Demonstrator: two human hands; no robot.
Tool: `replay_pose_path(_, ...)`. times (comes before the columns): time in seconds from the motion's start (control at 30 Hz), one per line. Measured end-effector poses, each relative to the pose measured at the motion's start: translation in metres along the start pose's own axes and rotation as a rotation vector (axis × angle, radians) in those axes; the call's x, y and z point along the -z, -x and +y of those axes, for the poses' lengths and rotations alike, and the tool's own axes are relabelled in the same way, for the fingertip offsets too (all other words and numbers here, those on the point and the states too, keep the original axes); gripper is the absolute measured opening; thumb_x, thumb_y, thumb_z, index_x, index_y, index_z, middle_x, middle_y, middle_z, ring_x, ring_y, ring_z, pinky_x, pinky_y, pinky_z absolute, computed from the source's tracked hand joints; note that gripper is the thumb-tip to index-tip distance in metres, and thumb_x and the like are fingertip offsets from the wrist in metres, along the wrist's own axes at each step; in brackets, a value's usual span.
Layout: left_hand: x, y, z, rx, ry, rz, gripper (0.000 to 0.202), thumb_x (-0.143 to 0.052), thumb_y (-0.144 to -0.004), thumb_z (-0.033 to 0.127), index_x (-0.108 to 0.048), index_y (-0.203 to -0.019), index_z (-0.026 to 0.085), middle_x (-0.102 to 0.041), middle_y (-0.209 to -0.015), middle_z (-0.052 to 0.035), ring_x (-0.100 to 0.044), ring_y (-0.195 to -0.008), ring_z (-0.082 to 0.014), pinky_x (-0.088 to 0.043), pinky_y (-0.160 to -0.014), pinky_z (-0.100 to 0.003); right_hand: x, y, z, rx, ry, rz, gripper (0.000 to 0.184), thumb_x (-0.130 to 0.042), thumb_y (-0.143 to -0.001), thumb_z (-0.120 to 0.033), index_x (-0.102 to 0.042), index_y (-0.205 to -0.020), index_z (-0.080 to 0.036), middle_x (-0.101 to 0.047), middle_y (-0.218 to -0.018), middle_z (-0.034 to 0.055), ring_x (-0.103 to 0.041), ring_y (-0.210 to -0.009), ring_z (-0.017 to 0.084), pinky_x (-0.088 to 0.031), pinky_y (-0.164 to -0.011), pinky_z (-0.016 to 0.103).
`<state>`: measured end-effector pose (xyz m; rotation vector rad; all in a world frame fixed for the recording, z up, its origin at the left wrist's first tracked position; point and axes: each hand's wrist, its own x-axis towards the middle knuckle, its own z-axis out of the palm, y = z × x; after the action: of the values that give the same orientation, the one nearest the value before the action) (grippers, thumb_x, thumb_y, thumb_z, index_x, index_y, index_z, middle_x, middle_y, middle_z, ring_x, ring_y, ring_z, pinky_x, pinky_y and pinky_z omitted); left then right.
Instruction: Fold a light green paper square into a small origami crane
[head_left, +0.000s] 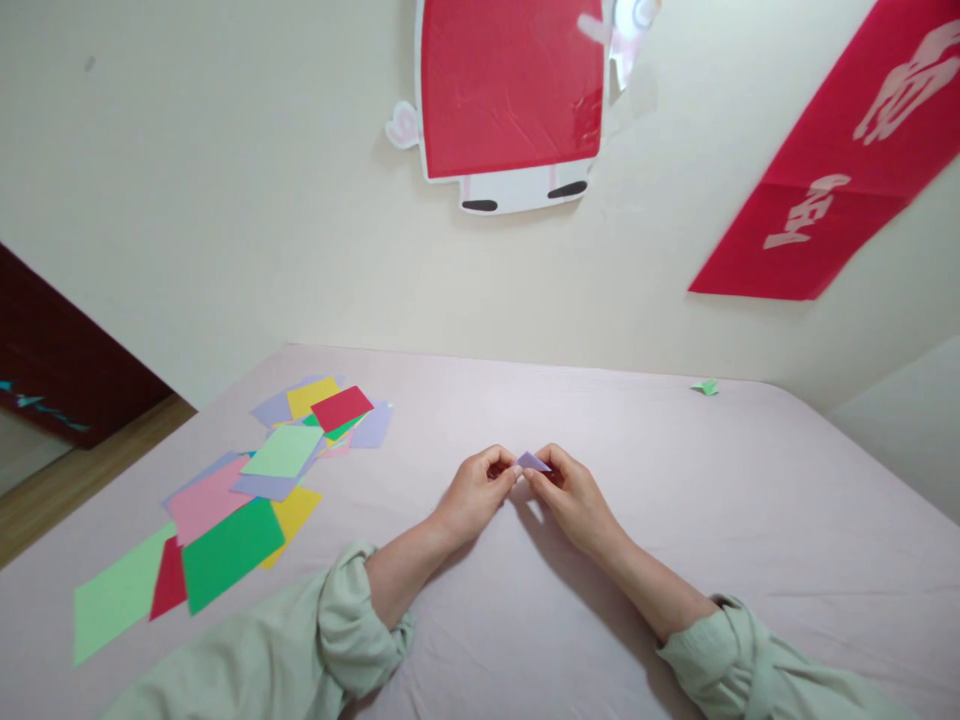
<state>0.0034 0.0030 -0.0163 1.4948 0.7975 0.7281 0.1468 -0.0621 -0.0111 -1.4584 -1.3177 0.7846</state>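
A small piece of folded purple paper [533, 462] is pinched between my two hands, just above the middle of the table. Its visible part forms a pointed triangle. My left hand [484, 490] grips its left edge with thumb and fingertips. From the other side, my right hand [566, 492] holds it the same way, and the thumbs nearly meet. The fingers hide part of the paper, so its full shape does not show.
Coloured paper sheets [232, 555] lie spread over the table's left side, in green, pink, yellow, red and purple. A small folded green paper piece [705, 387] sits near the back right edge. The pale pink tabletop [480, 400] meets a wall [300, 250] behind.
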Motion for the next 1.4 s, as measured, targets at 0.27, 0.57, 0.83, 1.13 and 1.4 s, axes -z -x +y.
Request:
replay_pose_path(0.27, -0.002, -0.001, 0.000, 0.033, 0.004, 0.004, 0.021, -0.059, -0.080, 0.036, -0.055, -0.074, 0.016, -0.049, -0.060, 0.0052, -0.042, -0.055, -0.0089, -0.033, -0.054, -0.022, 0.005, -0.003, -0.002, -0.056, -0.036, -0.003, 0.025, -0.054, -0.086, -0.040, -0.056, -0.073, -0.019, -0.057, -0.066, -0.0010, -0.051, -0.062, 0.014, -0.039, -0.060, 0.026)
replay_pose_path(0.57, 0.000, -0.002, 0.001, 0.043, -0.018, 0.027, 0.025, -0.059, -0.080, 0.041, -0.053, -0.074, 0.017, -0.048, -0.057, 0.0056, -0.042, -0.052, -0.0090, -0.032, -0.051, -0.022, 0.009, -0.005, 0.000, -0.090, -0.060, 0.051, 0.029, -0.060, -0.081, -0.043, -0.056, -0.066, -0.019, -0.056, -0.059, -0.0014, -0.050, -0.056, 0.014, -0.041, -0.058, 0.027)
replay_pose_path(0.83, 0.001, -0.003, 0.003, 0.057, -0.038, 0.037, 0.024, -0.059, -0.078, 0.040, -0.055, -0.074, 0.017, -0.049, -0.057, 0.0052, -0.043, -0.052, -0.0096, -0.033, -0.052, -0.022, 0.011, -0.004, 0.002, -0.057, -0.126, 0.004, 0.031, -0.054, -0.087, -0.046, -0.060, -0.074, -0.018, -0.063, -0.069, 0.0013, -0.058, -0.066, 0.015, -0.045, -0.066, 0.028)
replay_pose_path(1.13, -0.001, -0.003, 0.001, -0.034, -0.107, 0.037, 0.021, -0.061, -0.077, 0.034, -0.053, -0.068, 0.017, -0.048, -0.064, 0.0042, -0.042, -0.063, -0.0110, -0.034, -0.060, -0.023, 0.003, 0.000, 0.004, -0.016, 0.030, -0.006, 0.024, -0.052, -0.089, -0.037, -0.055, -0.072, -0.020, -0.054, -0.063, -0.0027, -0.048, -0.058, 0.013, -0.038, -0.057, 0.025)
replay_pose_path(1.4, -0.001, -0.001, 0.003, 0.045, -0.014, -0.024, 0.024, -0.059, -0.078, 0.040, -0.056, -0.074, 0.016, -0.049, -0.058, 0.0047, -0.043, -0.052, -0.0094, -0.033, -0.052, -0.022, 0.006, -0.003, 0.002, -0.024, -0.047, 0.008, 0.024, -0.055, -0.086, -0.039, -0.055, -0.071, -0.019, -0.053, -0.062, -0.0026, -0.047, -0.058, 0.013, -0.037, -0.057, 0.025)
